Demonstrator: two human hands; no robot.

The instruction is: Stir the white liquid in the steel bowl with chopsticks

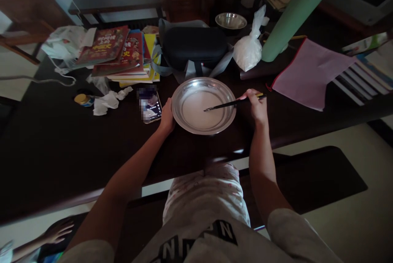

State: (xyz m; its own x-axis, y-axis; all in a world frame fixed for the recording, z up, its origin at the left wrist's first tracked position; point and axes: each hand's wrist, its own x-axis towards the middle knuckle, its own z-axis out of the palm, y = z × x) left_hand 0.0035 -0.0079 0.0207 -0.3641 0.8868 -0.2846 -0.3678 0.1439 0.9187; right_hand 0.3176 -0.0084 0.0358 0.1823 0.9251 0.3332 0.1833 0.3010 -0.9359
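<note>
I have the metal basin (204, 106) in the middle of the frame, sitting on the dark desk (61, 152) close to its near edge. It holds a pale, milky liquid. My left hand (167, 118) is pressed against the basin's left rim, fingers curled on it. My right hand (257, 105) is closed around a pair of dark chopsticks (233, 103), whose tips dip into the liquid near the basin's centre.

As I judge it, the chief risk is slopping: the basin is shallow, so a brisk stir could throw liquid over the rim. The phone (150, 105) lies just beside my left hand and would catch any splash to that side. A hard push could also slide the basin toward the near edge and my lap.

Room is tight behind the basin: a dark case (193, 46) and a white plastic bag (250, 48) sit near its far rim, and books (119, 52) fill the upper left. The lower left of the desk has bare surface. A green bottle (291, 13) leans across the upper right, above a pink folder (310, 73).
</note>
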